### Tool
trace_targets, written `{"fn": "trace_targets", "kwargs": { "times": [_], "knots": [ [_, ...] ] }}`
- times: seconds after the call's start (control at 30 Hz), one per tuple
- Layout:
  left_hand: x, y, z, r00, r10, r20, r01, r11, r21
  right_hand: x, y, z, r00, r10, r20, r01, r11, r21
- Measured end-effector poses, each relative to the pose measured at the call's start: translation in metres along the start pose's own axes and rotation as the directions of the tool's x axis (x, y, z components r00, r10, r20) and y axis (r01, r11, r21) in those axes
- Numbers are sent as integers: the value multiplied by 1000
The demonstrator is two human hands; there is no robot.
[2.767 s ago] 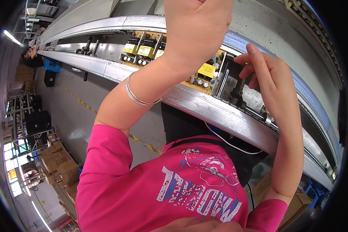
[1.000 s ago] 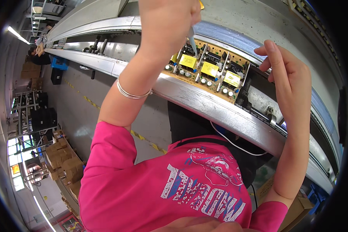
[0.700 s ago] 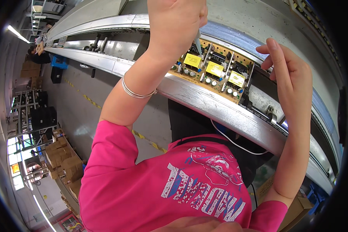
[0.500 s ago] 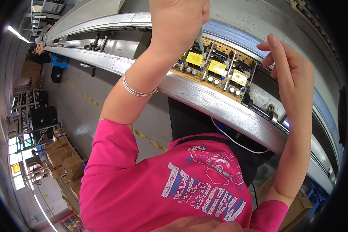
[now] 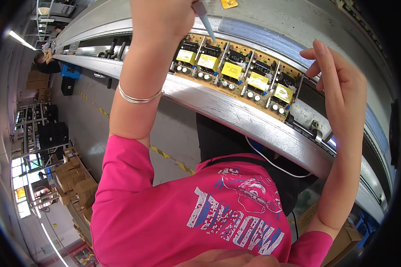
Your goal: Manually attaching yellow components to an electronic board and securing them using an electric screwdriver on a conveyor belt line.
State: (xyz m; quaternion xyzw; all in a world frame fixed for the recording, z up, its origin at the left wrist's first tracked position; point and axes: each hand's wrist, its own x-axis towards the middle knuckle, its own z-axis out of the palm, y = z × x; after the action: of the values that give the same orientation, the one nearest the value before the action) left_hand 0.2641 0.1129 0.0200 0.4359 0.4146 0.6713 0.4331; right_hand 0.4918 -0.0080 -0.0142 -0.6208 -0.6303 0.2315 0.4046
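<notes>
My left hand (image 5: 162, 20), partly cut off by the top edge, is closed round a dispenser with a tapered grey-blue nozzle (image 5: 206, 26), which looks like a glue dispenser. Its body is hidden by the hand. The nozzle points down at the far edge of a brown circuit board panel (image 5: 200, 81), close to the second section from the left; contact cannot be made out. Several yellow-topped transformers (image 5: 231, 70), black parts and round white-topped capacitors stand on the panel. Past its right end hovers my right hand (image 5: 338, 82), holding nothing, index finger extended and other fingers loosely bent.
The panel lies between the metal rails (image 5: 236, 113) of a conveyor. Near its right end is a metal clamp-like fitting (image 5: 315, 129). A small orange-yellow packet (image 5: 229, 3) lies beyond the far rail. Cardboard boxes (image 5: 71, 178) and another person (image 5: 48, 62) are off to the left.
My left hand and the nozzle have moved left along the panel and away from its middle, uncovering its left sections. My right hand has shifted only slightly.
</notes>
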Motion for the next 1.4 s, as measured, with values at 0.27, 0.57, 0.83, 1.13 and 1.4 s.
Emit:
{"fn": "trace_targets", "kwargs": {
  "times": [0.27,0.57,0.83,1.13,1.4],
  "knots": [
    [-8,-34,-20,944,-12,330,97,965,-242,3,-2,11,1000,19,-2,-19,1000,8],
    [-9,-67,-11,918,170,359,-40,939,-342,4,1,18,995,-17,-101,24,997,68],
    [-18,-51,-9,947,2,323,94,955,-281,4,1,15,994,-39,-101,43,999,29],
    [3,-49,-27,850,147,505,13,954,-300,6,5,11,990,-63,-123,74,994,80],
    [9,-22,-29,987,-17,158,43,985,-167,4,-2,9,993,-51,-105,59,996,69]
  ]
}}
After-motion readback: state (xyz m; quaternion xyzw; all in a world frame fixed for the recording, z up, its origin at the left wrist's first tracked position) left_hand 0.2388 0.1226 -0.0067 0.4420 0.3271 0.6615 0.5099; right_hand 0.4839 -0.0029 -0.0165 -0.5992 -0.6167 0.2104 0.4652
